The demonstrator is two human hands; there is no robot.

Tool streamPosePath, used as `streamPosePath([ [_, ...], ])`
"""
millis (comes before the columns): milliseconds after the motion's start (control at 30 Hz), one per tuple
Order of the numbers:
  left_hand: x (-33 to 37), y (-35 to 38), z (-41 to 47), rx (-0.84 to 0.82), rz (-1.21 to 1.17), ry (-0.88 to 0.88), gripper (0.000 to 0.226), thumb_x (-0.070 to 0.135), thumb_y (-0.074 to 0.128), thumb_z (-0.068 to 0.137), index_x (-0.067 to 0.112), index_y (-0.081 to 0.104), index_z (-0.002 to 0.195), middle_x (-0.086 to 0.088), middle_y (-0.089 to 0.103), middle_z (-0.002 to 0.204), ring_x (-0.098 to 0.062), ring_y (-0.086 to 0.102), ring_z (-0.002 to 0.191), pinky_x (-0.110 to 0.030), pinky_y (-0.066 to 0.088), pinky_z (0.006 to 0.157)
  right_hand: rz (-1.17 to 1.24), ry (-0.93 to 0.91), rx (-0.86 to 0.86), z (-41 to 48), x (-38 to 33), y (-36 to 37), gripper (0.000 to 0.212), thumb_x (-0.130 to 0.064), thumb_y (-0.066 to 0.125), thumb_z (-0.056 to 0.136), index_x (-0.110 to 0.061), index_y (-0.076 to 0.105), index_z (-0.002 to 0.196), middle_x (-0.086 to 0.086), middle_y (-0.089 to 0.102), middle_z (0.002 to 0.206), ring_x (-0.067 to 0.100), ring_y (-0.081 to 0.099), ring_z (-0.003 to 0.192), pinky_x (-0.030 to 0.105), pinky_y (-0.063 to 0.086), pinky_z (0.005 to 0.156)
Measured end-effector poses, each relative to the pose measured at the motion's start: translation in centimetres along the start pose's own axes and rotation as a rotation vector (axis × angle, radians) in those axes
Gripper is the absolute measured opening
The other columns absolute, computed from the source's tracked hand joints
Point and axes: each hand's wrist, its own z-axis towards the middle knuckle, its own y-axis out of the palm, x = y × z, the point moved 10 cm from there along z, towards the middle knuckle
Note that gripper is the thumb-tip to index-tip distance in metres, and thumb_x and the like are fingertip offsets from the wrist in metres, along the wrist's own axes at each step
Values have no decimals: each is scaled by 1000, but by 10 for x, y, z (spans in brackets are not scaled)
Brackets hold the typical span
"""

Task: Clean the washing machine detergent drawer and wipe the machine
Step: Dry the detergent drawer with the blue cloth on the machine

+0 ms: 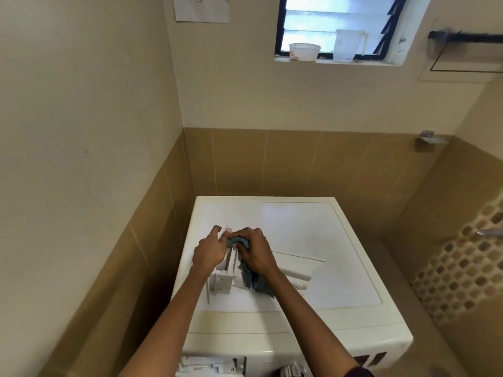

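The white detergent drawer [221,278] lies pulled out on top of the white washing machine [313,232], near its left side. My left hand [209,250] holds the drawer's far end, fingers curled round its edge. My right hand [254,250] grips a grey-blue cloth [254,281] and presses it into the drawer; the cloth's tail hangs down under my wrist. A second white drawer part [298,268] lies just right of my right hand. The empty drawer slot [212,365] shows at the machine's front, bottom of view.
The machine stands in a corner between tan tiled walls. A window sill above holds a white tub [304,51] and a clear jug [347,44]. A dark rail [468,36] is fixed on the right wall, with a mosaic-tiled section [468,262] lower right.
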Motion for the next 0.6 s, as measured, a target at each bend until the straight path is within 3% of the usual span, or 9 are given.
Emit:
streamPosePath([
  [100, -3, 0, 1, 54, 29, -35, 50, 44, 20, 100, 20, 32, 143, -11, 46, 141, -34, 46, 126, -45, 37, 104, -13, -11, -6, -6, 4, -21, 27, 0, 56, 86, -12, 72, 105, 3, 69, 105, -3, 48, 85, 5, 31, 75],
  [267, 0, -4, 1, 92, 81, -12, 45, 38, 20, 102, 19, 38, 138, -13, 53, 132, -35, 51, 119, -43, 41, 95, -90, 67, 22, -32, 48, -66, 29, 4, 60, 81, -13, 74, 100, 2, 71, 103, -9, 45, 81, -4, 30, 73],
  [400, 1, -5, -1, 95, 87, 1, 45, 38, 19, 102, 18, 39, 138, -14, 55, 130, -35, 51, 117, -43, 41, 95, -107, 132, 36, -51, 81, -102, 27, 5, 64, 79, -12, 74, 97, 0, 71, 97, 6, 57, 87, -2, 35, 75],
  [500, 3, -6, -1, 90, 94, 15, 45, 37, 19, 102, 17, 38, 138, -14, 55, 130, -36, 51, 117, -43, 41, 94, -95, 174, 31, -62, 94, -121, 26, 7, 63, 79, -11, 74, 95, -3, 68, 92, -5, 55, 81, -3, 37, 72],
  [600, 5, -6, -3, 82, 72, 24, 44, 36, 20, 102, 16, 39, 137, -14, 55, 130, -35, 51, 118, -42, 40, 95, -77, 212, 31, -69, 105, -131, 28, 6, 62, 81, -18, 72, 91, -7, 68, 90, 6, 62, 84, 2, 43, 69],
])
